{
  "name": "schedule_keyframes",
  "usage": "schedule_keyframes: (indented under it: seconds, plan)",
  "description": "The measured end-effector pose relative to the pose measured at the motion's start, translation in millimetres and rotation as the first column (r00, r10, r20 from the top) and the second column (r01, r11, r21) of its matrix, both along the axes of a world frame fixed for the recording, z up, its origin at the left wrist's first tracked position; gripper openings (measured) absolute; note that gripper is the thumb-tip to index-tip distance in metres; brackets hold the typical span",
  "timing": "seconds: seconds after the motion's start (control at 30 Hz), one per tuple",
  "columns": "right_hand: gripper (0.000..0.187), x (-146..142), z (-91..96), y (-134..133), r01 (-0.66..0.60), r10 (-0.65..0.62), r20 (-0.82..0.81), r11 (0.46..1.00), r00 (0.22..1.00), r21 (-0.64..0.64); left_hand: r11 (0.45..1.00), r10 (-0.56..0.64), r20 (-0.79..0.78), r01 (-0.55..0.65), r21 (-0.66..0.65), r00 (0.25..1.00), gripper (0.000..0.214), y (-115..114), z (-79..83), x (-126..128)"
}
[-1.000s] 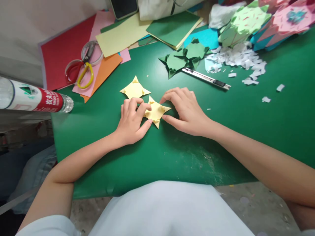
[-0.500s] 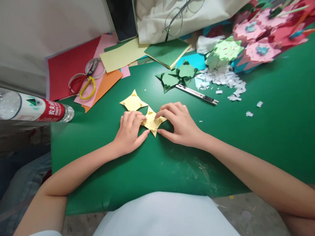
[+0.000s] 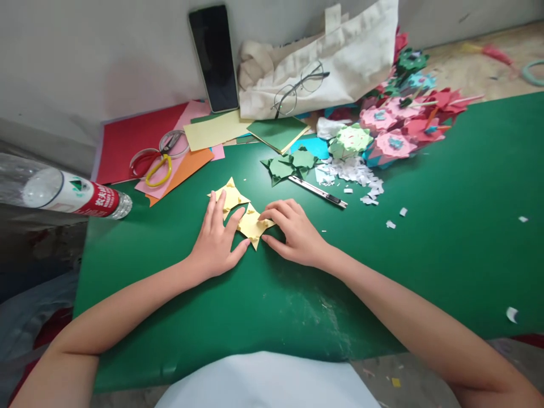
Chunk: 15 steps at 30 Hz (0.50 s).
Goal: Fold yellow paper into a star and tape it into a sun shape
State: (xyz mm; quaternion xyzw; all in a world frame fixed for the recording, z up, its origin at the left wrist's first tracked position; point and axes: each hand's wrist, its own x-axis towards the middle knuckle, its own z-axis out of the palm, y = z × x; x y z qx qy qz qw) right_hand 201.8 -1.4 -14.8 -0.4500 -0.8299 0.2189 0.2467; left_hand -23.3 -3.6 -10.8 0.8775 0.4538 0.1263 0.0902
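Two yellow folded-paper pieces, star-shaped with rolled little folds, lie on the green table (image 3: 374, 277). My left hand (image 3: 215, 238) is spread, two fingertips resting on the upper-left yellow piece (image 3: 232, 197). Its thumb reaches the lower edge of the second yellow piece (image 3: 251, 225), with the index finger by that piece's left side. Curled around the right corner of this second piece is my right hand (image 3: 295, 235), index fingertip on a fold and thumb at the edge. The two pieces meet near their corners; whether they are joined I cannot tell.
Behind my hands lie green folded-paper pieces (image 3: 283, 166), a utility knife (image 3: 318, 191) and white paper scraps (image 3: 355, 173). Scissors (image 3: 164, 156) rest on coloured sheets (image 3: 138, 141) beside a bottle (image 3: 72, 192). A phone (image 3: 215, 59), glasses (image 3: 300, 88), cloth bag (image 3: 340, 68) and paper flowers (image 3: 393, 144) stand further back.
My left fingers have opened out and reached onto the upper-left yellow piece. My right hand keeps its place at the second piece. The view has tilted up, showing more of the bag and flowers.
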Motion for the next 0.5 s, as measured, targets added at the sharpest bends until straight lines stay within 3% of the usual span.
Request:
schedule_keyframes:
  seconds: [0.3,0.43,0.5]
  plan:
    - [0.014,3.2,-8.8,4.5,0.024,-0.021,-0.023,0.995,0.999,0.098,0.99,-0.129,0.098,0.134,-0.051,0.987,0.059,10.2,-1.6,-1.6]
    - [0.014,4.6,-10.4,6.8,0.028,-0.025,-0.018,0.99,1.0,0.141,0.985,-0.171,0.158,0.167,0.036,0.972,0.049,18.9,-1.7,-5.1]
    - [0.013,5.3,-10.7,7.7,0.031,-0.028,-0.017,0.989,0.999,0.146,0.989,-0.108,0.145,0.092,0.114,0.984,0.042,30.2,2.1,-11.4]
